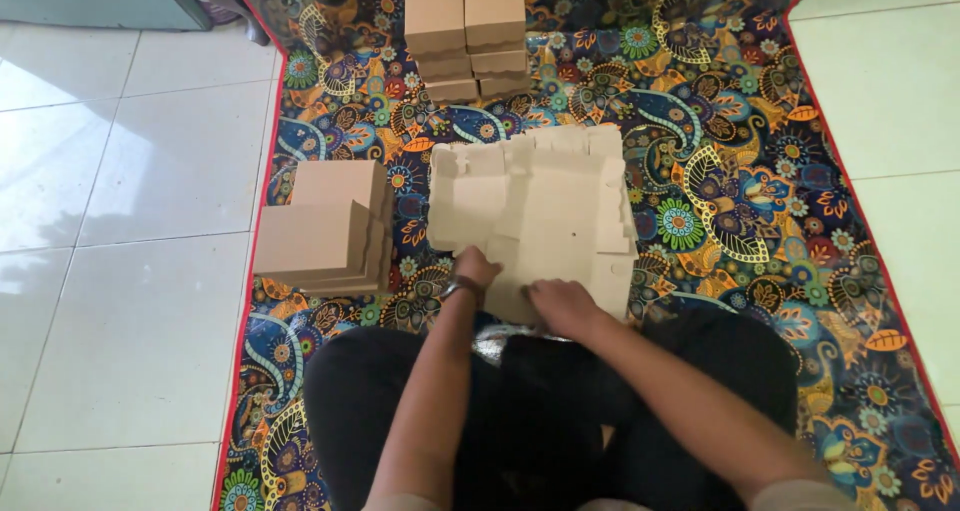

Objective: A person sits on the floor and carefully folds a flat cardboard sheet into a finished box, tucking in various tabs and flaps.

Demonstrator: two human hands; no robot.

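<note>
Left hand [474,268], wearing a wrist strap, rests closed on the near left edge of the flat cardboard sheets [535,216]; whether it pinches the edge cannot be told. Right hand [562,304] presses palm-down, fingers together, on the near edge. The sheets lie on the patterned mat [740,171] at 12 o'clock from the hands. Folded boxes [325,231] stack at 9 o'clock; more boxes [465,31] stand at 12 o'clock, beyond.
</note>
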